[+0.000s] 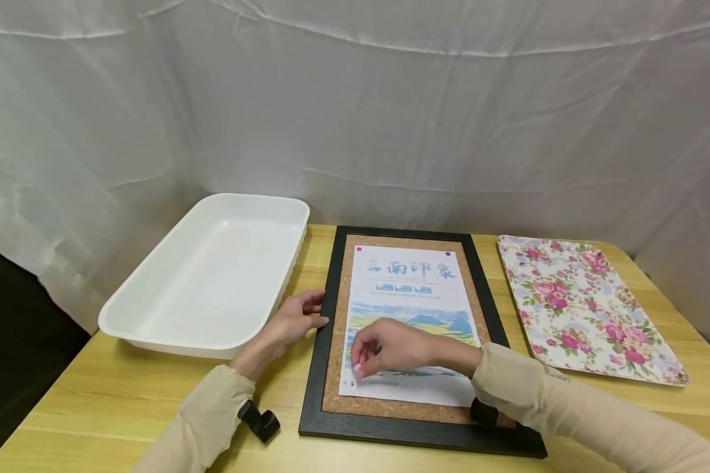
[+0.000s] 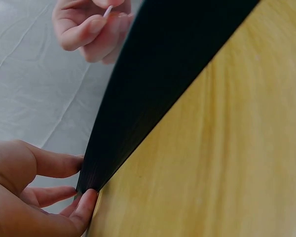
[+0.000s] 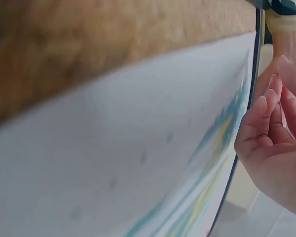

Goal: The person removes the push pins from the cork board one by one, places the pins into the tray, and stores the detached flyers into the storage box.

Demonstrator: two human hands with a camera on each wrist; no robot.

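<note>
A framed corkboard (image 1: 315, 387) with a black border lies on the table. A printed landscape poster (image 1: 414, 312) covers its cork, with a pink thumbtack (image 1: 359, 249) and a purple thumbtack (image 1: 448, 253) at its top corners. My left hand (image 1: 296, 316) touches the frame's left outer edge with fingertips and thumb; in the left wrist view its fingers (image 2: 64, 165) are fairly straight. Over the poster's lower left, my right hand (image 1: 390, 348) pinches a small pale thumbtack (image 2: 107, 11), mostly hidden by the fingertips. In the right wrist view, the pinching fingertips (image 3: 274, 94) are apart from the paper.
A deep white tray (image 1: 204, 338) stands to the left, close to my left forearm. On the right lies a floral tray (image 1: 580, 309). A pale cloth curtain (image 1: 355, 118) hangs behind the wooden table (image 1: 124, 394).
</note>
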